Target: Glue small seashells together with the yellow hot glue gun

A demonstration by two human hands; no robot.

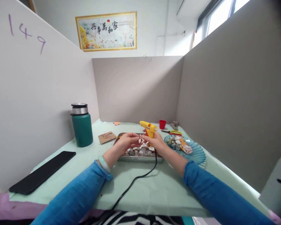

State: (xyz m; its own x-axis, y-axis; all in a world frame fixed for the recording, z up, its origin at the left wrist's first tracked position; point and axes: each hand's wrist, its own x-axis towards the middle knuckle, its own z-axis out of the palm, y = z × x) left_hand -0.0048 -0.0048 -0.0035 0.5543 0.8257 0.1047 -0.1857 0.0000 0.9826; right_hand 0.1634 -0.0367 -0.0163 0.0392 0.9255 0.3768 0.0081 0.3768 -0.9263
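Observation:
Over a metal tray (137, 158) of small shells, my left hand (127, 141) pinches a small whitish shell piece (140, 140). My right hand (155, 140) is wrapped round a yellow glue gun (148, 127), whose black cord runs down to the table's front edge. Its thumb and forefinger meet the left fingertips at the small piece. The gun's rear points up and left, above the hands. Right of the tray, a blue scalloped glass plate (199, 153) holds larger shells (181, 144).
A green bottle (82, 129) and a long black flat object (43, 172) lie to the left. Behind the tray are a brown card (107, 137), a red cup (162, 124) and yellow-handled pliers (174, 132). Grey partitions (138, 90) enclose the table.

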